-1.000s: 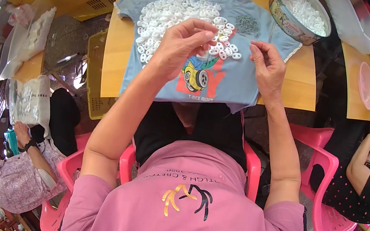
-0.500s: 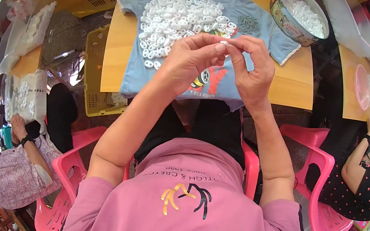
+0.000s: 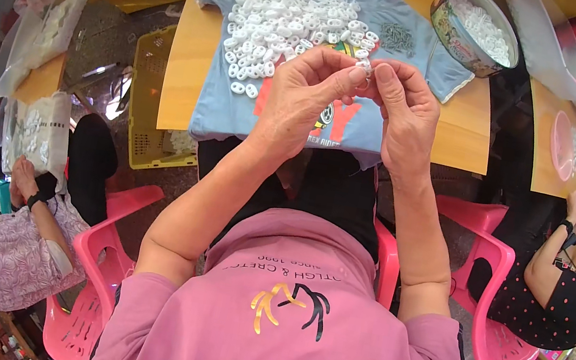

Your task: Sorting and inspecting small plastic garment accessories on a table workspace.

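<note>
Small white piece [image 3: 364, 64], pinched partly hidden between your left hand [image 3: 303, 95] and right hand [image 3: 409, 114], two-holed white plastic ovals [image 3: 289, 18] heaped loosely ahead of you

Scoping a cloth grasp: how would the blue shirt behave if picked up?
Likely floppy: the shirt is rumpled, thin-looking cloth. Probably spills its load: loose white pieces lie heaped on it. Perhaps heavier than bare cloth, given that pile.

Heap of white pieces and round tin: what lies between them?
In the head view, a pile of grey screw-like pieces on the blue T-shirt.
</note>
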Motion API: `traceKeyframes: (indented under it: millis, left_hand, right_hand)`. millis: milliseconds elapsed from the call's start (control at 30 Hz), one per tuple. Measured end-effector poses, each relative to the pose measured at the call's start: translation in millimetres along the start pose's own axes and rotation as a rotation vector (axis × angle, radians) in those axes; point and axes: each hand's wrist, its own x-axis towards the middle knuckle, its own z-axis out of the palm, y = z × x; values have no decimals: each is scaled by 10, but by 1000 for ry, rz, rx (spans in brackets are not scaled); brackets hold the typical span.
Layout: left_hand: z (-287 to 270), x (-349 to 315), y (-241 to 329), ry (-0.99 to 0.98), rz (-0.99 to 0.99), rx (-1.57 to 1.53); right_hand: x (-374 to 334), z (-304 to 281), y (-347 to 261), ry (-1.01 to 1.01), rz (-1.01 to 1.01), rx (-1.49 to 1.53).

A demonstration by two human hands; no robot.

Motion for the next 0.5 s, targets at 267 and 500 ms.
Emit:
traceKeyframes:
  millis: [267, 500]
  left_hand:
    - [49, -102, 23, 2, 67, 26]
    - [46, -141, 29, 21, 74, -57]
  right_hand:
    - [-65, 82, -75, -9, 27, 76]
    - [-96, 115, -84, 9, 25, 56]
